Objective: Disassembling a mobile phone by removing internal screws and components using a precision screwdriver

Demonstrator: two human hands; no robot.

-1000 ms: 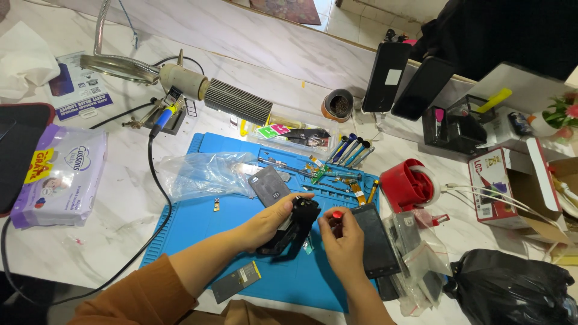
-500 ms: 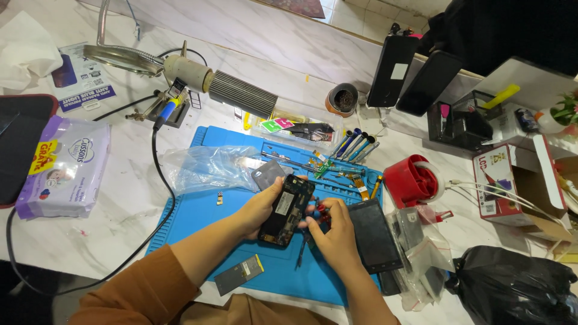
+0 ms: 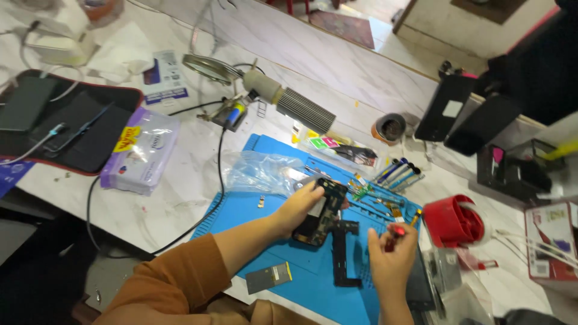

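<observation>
The left hand [image 3: 299, 207] has its fingers wrapped around the edges of an opened phone [image 3: 321, 212], holding it tilted above the blue work mat [image 3: 283, 241] with its exposed circuit side up. The right hand [image 3: 392, 260] has its fingers pinched around a small red-handled screwdriver [image 3: 396, 233], held just to the right of the phone and not touching it. Judging from how things lie, the disassembly is well along: the back is already off and the insides are bare, while a black L-shaped frame piece [image 3: 339, 253] lies on the mat below the phone and a small flat grey part [image 3: 268, 277] sits near the mat's front edge. More internal parts appear left to be worked on. Farther out, a row of blue-handled screwdrivers [image 3: 395, 173] rests at the mat's far edge, a clear plastic bag [image 3: 260, 173] lies to its left, a red tape dispenser [image 3: 450, 221] stands to the right, and a pack of wipes [image 3: 141, 157] lies on the marble tabletop [image 3: 180, 204].
</observation>
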